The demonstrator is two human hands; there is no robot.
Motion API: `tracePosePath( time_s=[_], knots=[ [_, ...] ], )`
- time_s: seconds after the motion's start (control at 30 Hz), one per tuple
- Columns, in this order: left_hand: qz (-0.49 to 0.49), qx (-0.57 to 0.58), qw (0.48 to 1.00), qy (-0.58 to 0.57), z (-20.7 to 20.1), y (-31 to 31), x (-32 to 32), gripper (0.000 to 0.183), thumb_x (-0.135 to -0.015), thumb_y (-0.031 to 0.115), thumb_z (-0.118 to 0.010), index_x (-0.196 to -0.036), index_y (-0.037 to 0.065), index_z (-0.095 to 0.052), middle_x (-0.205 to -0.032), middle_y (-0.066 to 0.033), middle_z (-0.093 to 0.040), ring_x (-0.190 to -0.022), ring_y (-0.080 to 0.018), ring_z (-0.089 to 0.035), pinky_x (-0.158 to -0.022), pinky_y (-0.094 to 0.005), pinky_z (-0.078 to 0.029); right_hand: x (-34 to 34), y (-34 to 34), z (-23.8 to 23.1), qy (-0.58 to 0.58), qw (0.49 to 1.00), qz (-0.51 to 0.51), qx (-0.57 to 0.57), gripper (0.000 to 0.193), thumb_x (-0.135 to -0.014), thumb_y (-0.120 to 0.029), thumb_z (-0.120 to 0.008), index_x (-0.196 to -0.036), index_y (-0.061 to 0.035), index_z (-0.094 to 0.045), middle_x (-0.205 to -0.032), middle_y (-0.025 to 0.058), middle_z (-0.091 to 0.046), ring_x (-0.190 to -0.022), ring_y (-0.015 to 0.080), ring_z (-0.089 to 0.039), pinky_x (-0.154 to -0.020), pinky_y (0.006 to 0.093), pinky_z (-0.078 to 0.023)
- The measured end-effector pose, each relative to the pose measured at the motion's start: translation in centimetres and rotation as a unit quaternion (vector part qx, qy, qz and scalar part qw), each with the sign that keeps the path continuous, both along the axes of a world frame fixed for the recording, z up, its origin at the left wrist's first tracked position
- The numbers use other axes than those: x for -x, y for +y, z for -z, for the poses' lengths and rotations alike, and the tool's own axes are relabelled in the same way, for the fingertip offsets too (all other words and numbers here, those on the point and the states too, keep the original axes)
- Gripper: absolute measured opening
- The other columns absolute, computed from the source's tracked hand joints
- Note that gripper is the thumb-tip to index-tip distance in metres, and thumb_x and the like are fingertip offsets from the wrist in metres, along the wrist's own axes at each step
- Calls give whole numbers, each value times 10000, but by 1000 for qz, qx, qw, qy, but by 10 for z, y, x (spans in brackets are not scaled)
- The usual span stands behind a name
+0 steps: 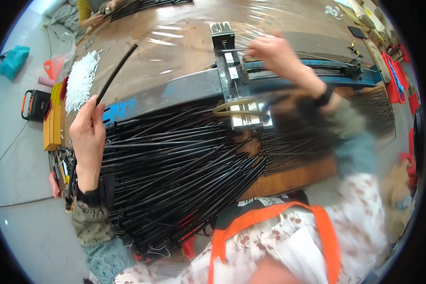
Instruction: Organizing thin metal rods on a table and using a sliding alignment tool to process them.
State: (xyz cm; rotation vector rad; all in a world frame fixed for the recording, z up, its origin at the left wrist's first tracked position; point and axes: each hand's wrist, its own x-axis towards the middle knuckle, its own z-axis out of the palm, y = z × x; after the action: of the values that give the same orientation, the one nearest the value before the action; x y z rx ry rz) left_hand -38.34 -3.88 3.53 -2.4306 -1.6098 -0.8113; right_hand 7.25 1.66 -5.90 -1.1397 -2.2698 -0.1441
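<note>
My left hand (87, 135) is closed around the lower end of a slim black rod (116, 71), tilted up and to the right. A thin coiled spring (143, 38) shows at the rod's upper tip. Farther right, my right hand (274, 53) is blurred, its fingers closed at the end of a thin rod (236, 50) beside a small metal block (222, 35). That block stands on a blue and grey metal beam fixture (184, 87). Below my hands lies a thick pile of black rods (170, 161). A yellowish hose loop (227, 108) rests at the fixture's near end.
Dark coiled springs (293, 149) spread over the bench to the right. White small tubes (83, 80) are heaped at left, beside a yellow box (53, 123). Another person's hand (97, 19) is at the far left of the table. A red bin (394, 78) stands at right.
</note>
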Motion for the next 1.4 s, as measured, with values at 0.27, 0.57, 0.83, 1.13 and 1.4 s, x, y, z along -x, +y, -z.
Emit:
tracePosePath(
  time_s=[0.27,0.57,0.83,1.13,1.4],
  knots=[
    [211,8,975,75,53,55,-108,117,-924,207,-627,-987,117,-669,-807,-118,-641,-808,-323,-659,-666,-437,-531,-205,-77,-2,-143,963,197,-117,72,-866,-81,-629,-919,-71,-676,-828,84,-693,-889,295,-640,-888,421,-447],
    [160,87,983,36,94,67,-140,336,-1005,340,-520,-927,42,-653,-841,-154,-657,-829,-376,-648,-738,-452,-526,-235,-76,34,-56,977,197,-59,80,-933,-91,-625,-945,-12,-623,-871,133,-613,-872,315,-584,-810,404,-442],
    [180,117,973,-91,98,66,-155,241,-910,264,-678,-843,36,-713,-809,-141,-647,-809,-348,-649,-724,-428,-516,-231,-71,39,-45,975,210,-64,118,-945,-95,-629,-990,15,-630,-909,146,-622,-888,314,-594,-812,391,-460],
    [207,114,971,-17,97,73,-157,244,-958,270,-609,-882,45,-664,-827,-176,-654,-819,-385,-648,-704,-471,-522,-213,-102,14,-118,964,220,-89,267,-913,-5,-621,-1171,-33,-683,-1123,142,-687,-1144,309,-604,-933,394,-476],
    [125,118,984,52,91,66,-167,246,-978,285,-570,-855,75,-605,-753,-191,-663,-753,-425,-651,-639,-530,-506,-89,-142,7,-43,988,138,-54,284,-864,-75,-687,-1148,-81,-694,-1102,55,-711,-1092,251,-626,-958,386,-404]
  ],
)
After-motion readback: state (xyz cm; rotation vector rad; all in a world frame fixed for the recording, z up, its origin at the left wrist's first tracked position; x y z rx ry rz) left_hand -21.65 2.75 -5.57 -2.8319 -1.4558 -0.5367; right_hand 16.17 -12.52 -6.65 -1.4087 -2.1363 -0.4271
